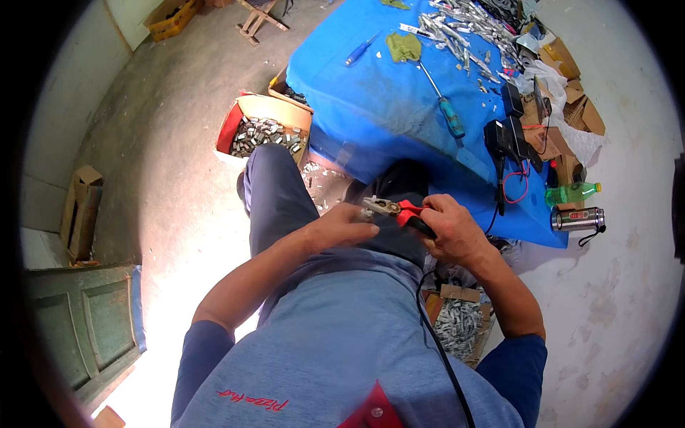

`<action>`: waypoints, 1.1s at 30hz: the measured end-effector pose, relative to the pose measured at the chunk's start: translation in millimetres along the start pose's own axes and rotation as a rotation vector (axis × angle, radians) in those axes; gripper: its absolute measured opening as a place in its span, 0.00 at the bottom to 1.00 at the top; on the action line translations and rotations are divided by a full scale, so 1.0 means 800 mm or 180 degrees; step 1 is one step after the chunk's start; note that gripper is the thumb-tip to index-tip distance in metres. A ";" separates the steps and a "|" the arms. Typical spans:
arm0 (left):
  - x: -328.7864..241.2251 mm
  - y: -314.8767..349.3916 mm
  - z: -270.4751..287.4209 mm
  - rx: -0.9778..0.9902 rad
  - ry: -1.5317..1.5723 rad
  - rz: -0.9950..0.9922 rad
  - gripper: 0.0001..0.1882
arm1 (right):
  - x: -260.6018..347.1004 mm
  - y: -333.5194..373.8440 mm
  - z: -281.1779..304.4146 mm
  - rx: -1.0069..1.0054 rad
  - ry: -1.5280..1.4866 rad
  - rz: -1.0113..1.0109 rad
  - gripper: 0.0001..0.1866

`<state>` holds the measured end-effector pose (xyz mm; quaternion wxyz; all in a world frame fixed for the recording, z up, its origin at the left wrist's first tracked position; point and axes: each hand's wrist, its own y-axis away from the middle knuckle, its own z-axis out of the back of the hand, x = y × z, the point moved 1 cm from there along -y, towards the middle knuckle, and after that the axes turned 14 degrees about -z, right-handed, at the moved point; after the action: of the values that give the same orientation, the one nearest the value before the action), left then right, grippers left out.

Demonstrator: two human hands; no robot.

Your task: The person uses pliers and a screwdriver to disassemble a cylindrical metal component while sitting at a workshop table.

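Note:
Over my lap, my right hand [454, 230] is wrapped round the red and black handles of a pair of pliers [389, 207]. The metal jaws point left, toward my left hand [341, 227]. That hand has its fingers drawn together close beside the jaws. A small pale bit shows between the fingertips and the jaws, too small to name. On the blue-covered table [357, 93] in front of me lie a screwdriver with a teal handle [451, 116] and a blue pen-like tool [360, 50].
A carton of small metal pieces [264, 135] stands on the floor left of the table. Silvery strips [464, 32] lie heaped at the table's far side. Black adapters [499, 139], a green bottle [573, 193] and a steel flask [578, 219] are at right. A box of strips [459, 324] sits beside me.

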<state>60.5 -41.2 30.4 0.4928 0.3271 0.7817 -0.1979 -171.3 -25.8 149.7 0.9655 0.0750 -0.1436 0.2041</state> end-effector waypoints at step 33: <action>0.006 -0.047 0.016 -0.1900 -0.2957 -0.0605 0.21 | -0.005 0.008 -0.061 0.0434 -0.1940 -0.1717 0.18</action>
<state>40.8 -74.1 20.1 0.8366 -0.0200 0.5306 -0.1349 -165.6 -11.5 102.4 0.8904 0.2308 -0.3843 -0.0788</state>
